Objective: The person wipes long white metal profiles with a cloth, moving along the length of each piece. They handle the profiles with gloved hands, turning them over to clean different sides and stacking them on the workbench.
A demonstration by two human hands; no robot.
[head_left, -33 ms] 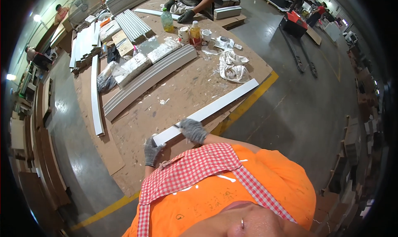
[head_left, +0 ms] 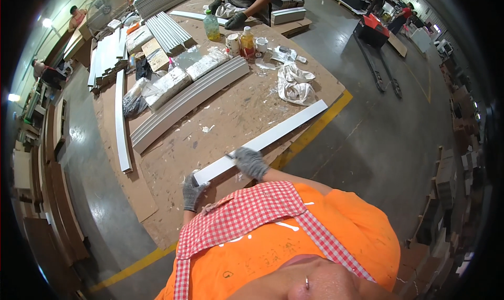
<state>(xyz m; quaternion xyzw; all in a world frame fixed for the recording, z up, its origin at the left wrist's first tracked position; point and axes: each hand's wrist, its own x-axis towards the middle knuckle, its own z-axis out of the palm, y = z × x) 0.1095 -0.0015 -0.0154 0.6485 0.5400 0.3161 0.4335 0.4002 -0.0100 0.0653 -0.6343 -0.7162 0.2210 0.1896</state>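
A long white strip of trim [head_left: 273,134] lies slantwise on the brown work table [head_left: 189,142], close in front of me. My left hand [head_left: 193,190], in a grey knit glove, is closed around the strip's near left end. My right hand [head_left: 251,162], gloved the same way, lies over the strip a little farther along. Its fingers are closed on a small, thin dark tool [head_left: 230,156] that points left across the white face. Most of that tool is hidden by the glove, so its kind does not show.
Past the strip lie grooved white mouldings [head_left: 191,103], wrapped packs [head_left: 168,87], a white rag [head_left: 295,84], a green-tinted bottle [head_left: 211,26] and an amber bottle [head_left: 247,41]. A co-worker's dark-gloved hand [head_left: 236,20] is at the far edge. A red pallet jack [head_left: 374,32] stands right.
My right hand has slid slightly right along the strip, with the dark tool in it. My left hand and the strip have stayed in place.
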